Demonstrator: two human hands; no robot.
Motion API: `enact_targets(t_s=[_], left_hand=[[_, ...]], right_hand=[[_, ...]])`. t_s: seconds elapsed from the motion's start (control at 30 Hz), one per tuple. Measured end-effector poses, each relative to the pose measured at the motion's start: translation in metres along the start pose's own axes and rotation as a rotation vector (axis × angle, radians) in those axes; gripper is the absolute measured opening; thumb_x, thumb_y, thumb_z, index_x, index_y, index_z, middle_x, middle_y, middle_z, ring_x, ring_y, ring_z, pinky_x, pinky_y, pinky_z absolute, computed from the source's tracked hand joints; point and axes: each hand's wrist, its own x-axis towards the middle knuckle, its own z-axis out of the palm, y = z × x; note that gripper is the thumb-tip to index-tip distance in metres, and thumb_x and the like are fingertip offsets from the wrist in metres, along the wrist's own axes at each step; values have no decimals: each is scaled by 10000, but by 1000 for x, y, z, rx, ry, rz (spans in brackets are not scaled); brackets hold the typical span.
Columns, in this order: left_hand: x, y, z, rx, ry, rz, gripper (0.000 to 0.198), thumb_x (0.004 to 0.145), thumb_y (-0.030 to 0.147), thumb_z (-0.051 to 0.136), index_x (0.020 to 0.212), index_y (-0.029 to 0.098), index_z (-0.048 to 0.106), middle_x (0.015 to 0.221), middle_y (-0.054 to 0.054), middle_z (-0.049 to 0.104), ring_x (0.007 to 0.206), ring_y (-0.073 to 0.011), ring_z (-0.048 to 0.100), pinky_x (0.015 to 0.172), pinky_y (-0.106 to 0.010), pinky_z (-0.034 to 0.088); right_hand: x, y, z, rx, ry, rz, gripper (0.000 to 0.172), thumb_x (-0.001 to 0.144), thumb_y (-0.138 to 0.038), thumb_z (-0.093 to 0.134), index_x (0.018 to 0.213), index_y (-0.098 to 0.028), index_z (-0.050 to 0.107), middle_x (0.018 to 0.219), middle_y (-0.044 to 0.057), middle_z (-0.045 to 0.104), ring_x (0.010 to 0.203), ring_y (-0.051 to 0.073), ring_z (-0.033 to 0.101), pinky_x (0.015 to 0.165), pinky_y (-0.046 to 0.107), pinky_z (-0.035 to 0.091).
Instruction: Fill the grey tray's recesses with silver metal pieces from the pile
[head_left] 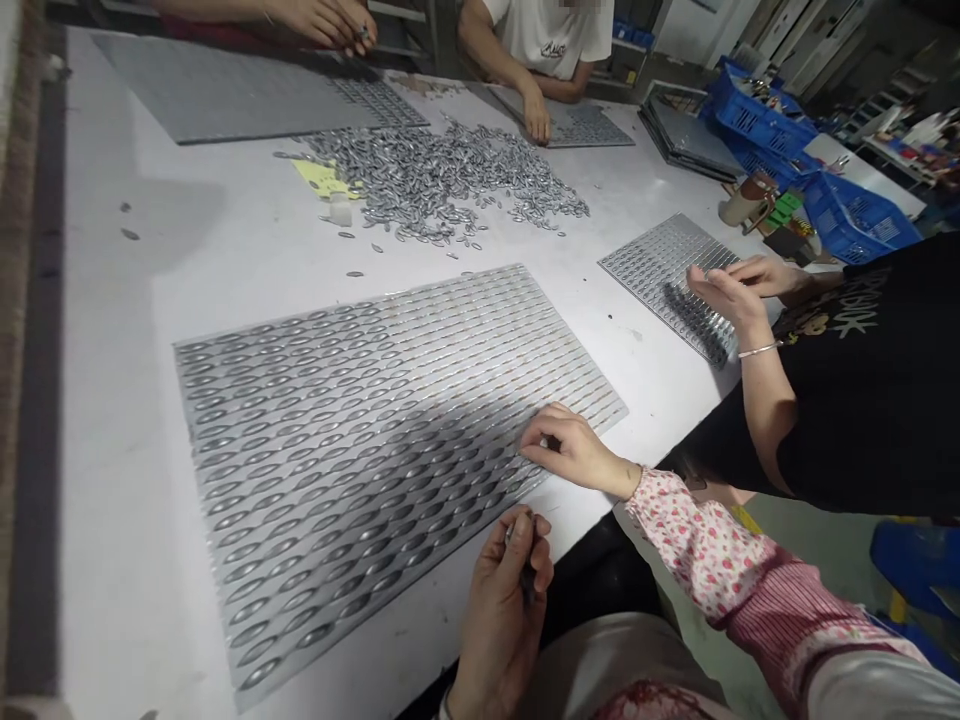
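Observation:
A grey sheet (480, 345) lies before me on the white table. Rows of shiny pointed-oval metal pieces (274, 490) cover its left and near part. Thin raised lines run across its far right part, where no ovals sit. My right hand (566, 445), in a flowered sleeve, rests at the sheet's near right edge with fingers curled together. Whatever its fingertips hold is hidden. Below it, just off the sheet's near edge, my left hand (510, 590) is closed, palm up, around a few small dark metal pieces that look like the same ovals.
A heap of loose metal ovals (450, 180) lies beyond my sheet, beside a yellow paper (322, 180). Co-workers' hands are over other sheets (247, 95) at the back and right (660, 250). Blue baskets (855, 210) and stacked dark panels (686, 135) stand at the far right.

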Motion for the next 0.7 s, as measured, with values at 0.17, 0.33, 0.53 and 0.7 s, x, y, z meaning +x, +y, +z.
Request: enact_targets(t_s=[0.17,0.33,0.53,0.7], left_hand=[[4,0,1,67,-70,84,236,758,349,738,791,171,587,677,38,525,479,-34,327,417,-146,300],[-1,3,7,102,-60,99,267,732,379,750,728,181,571,624,38,489,477,-54,313,405,-168,277],[0,9,8,3,35,100,253,746,392,709,871,176,670,727,-35,590,539,-96,433,434,-208,359],[2,3,-1,-49,-19,37,206,740,322,734,855,168,658,708,8,571,482,-52,364,398,-167,318]], right_hand=[[-10,-16,-13,344,-333,-89,186,865,-326,648,892,-144,678,832,51,658,806,135,583,750,261,467],[-17,-18,-7,475,-364,29,200,844,-329,672,882,-133,685,784,25,630,697,98,553,620,212,429],[-11,-15,-1,599,-168,197,247,893,-381,588,842,-142,622,800,30,650,724,113,579,670,237,445],[6,1,-5,529,17,265,232,927,-386,514,836,-173,518,723,-2,603,664,115,563,628,234,424]])
